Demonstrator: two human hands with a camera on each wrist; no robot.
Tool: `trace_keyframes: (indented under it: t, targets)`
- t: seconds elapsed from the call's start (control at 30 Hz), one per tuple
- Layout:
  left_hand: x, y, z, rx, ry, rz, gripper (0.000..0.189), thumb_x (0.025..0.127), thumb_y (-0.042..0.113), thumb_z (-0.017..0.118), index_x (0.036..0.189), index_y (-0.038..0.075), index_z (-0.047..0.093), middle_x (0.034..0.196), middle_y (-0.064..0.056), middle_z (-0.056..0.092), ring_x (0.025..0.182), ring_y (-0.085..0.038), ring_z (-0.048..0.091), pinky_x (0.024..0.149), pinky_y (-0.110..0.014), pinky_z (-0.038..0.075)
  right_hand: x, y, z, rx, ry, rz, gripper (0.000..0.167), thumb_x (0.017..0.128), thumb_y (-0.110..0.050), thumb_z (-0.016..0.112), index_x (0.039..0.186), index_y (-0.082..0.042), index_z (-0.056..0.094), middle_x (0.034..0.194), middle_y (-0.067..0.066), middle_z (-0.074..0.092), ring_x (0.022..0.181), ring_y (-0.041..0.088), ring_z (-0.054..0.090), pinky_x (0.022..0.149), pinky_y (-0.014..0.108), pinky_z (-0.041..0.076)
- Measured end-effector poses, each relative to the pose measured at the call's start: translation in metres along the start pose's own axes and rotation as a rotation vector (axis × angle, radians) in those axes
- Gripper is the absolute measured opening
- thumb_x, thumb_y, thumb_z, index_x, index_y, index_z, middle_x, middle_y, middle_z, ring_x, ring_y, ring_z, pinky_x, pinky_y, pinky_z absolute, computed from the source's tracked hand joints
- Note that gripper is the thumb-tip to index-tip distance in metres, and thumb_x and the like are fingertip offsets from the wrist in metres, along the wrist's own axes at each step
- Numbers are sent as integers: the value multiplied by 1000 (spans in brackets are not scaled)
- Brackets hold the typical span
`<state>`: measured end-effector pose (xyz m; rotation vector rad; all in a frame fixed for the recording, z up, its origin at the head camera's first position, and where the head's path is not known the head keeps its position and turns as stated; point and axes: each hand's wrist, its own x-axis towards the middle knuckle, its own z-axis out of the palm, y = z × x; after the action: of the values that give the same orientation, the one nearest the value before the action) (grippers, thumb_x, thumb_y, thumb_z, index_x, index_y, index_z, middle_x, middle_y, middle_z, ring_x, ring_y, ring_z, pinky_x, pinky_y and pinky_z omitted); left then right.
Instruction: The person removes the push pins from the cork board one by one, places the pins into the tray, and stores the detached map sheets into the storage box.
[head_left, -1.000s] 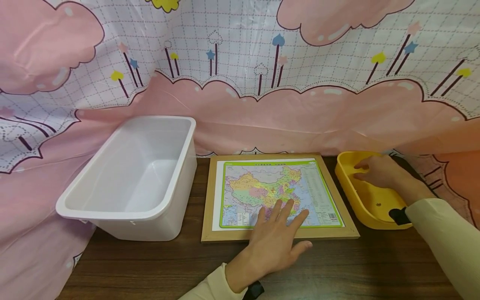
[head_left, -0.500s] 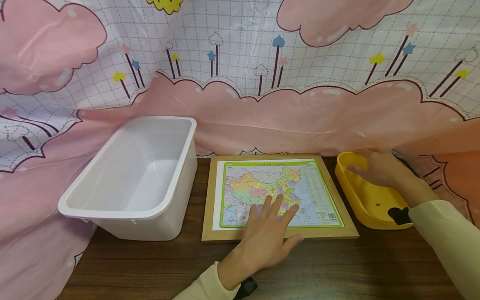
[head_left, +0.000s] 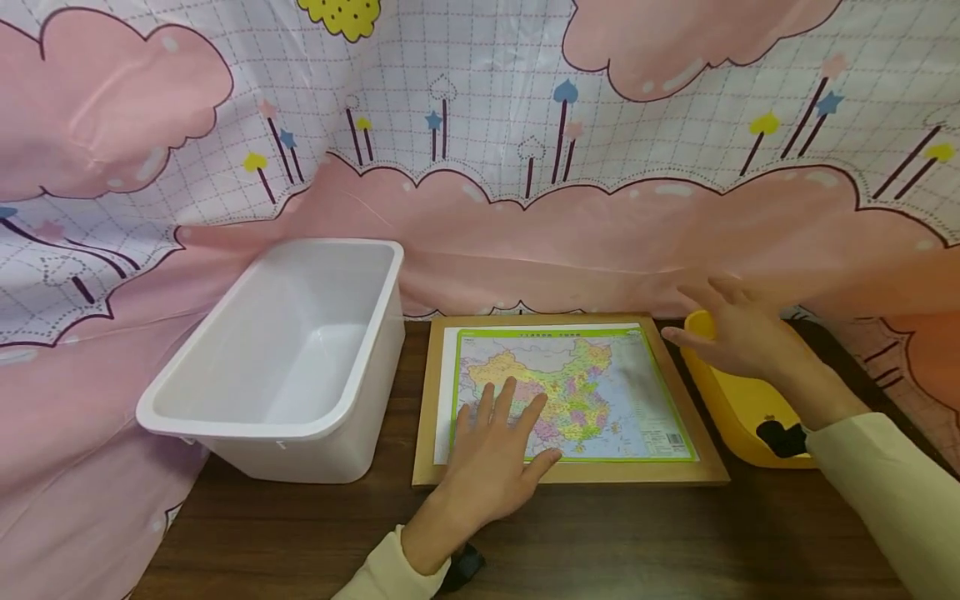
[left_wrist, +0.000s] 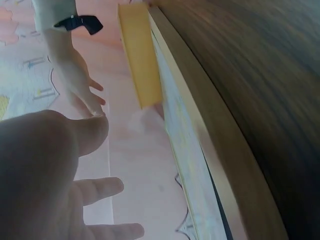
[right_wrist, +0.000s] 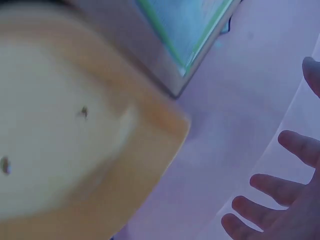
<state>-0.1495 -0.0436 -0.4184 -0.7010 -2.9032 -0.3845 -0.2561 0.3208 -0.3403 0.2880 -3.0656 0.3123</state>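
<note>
A map puzzle [head_left: 570, 392] with a green border lies flat in a wooden frame [head_left: 637, 473] at the middle of the table. My left hand [head_left: 491, 467], fingers spread, hovers over the front left part of the map; the left wrist view shows space between it and the frame. To the right, my right hand [head_left: 742, 333] is raised over a yellow tray [head_left: 716, 408] with its fingers spread and nothing in them. In the right wrist view the tray's floor [right_wrist: 45, 135] shows two small dark spots, and the fingers [right_wrist: 280, 189] are clear of its rim.
A deep white plastic tub [head_left: 352, 408] stands left of the frame. Behind everything hangs a patterned pink and white cloth [head_left: 525, 242]. The dark wooden tabletop [head_left: 600, 533] shows in front.
My right hand has risen out of the yellow tray. My left hand has drawn leftward across the map, fingers still spread. The head view has tilted slightly.
</note>
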Motion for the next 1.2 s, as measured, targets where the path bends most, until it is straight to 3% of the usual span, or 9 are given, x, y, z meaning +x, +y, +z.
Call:
trace_keyframes:
  t: [0.2,0.4,0.53,0.67,0.83,0.97,1.2]
  targets:
    - [-2,-16,-5,-17,26,-67,68,105,60,56,163,27,43,172,-22,32,157,-51,33,118,-72,35,0,-23,9,-13,12,-37,89,98,-63,66,164,-12,35,169,36,23,149,69,23,110,87,25]
    - [-4,-28,-4,18,53,-105,69,104,61,56,162,26,45,171,-23,34,156,-51,34,121,-69,33,0,-39,22,-4,-41,-40,89,98,-67,63,165,-16,34,172,36,17,151,67,19,110,89,21]
    - [-7,-33,1,15,64,-114,68,104,59,59,161,24,48,169,-24,36,155,-52,36,121,-68,34,1,-46,30,-15,-52,-61,92,99,-68,60,166,-12,31,171,35,19,153,65,19,113,86,22]
    - [-9,-36,6,-10,46,-106,63,104,52,62,159,22,50,168,-26,38,153,-53,38,120,-69,35,1,-53,41,10,-37,-97,89,99,-63,64,165,-10,35,170,31,27,153,62,24,116,83,23]
    - [-13,-39,12,-22,14,-95,59,106,42,64,158,19,51,167,-27,38,153,-52,38,118,-68,37,1,-59,58,73,-114,-65,90,99,-62,66,165,-9,35,171,33,19,147,70,26,114,83,25]
    - [-14,-40,18,-19,-17,-107,58,106,42,62,158,19,51,168,-26,36,154,-52,37,120,-66,38,3,-59,73,69,-184,-32,91,100,-63,63,167,-10,32,170,38,15,143,75,27,109,84,31]
    - [-15,-42,24,-31,-57,-133,58,107,44,60,160,22,50,170,-26,34,155,-54,34,122,-63,36,2,-57,88,76,-247,21,95,98,-64,66,168,-12,29,167,42,19,146,75,21,107,89,26]
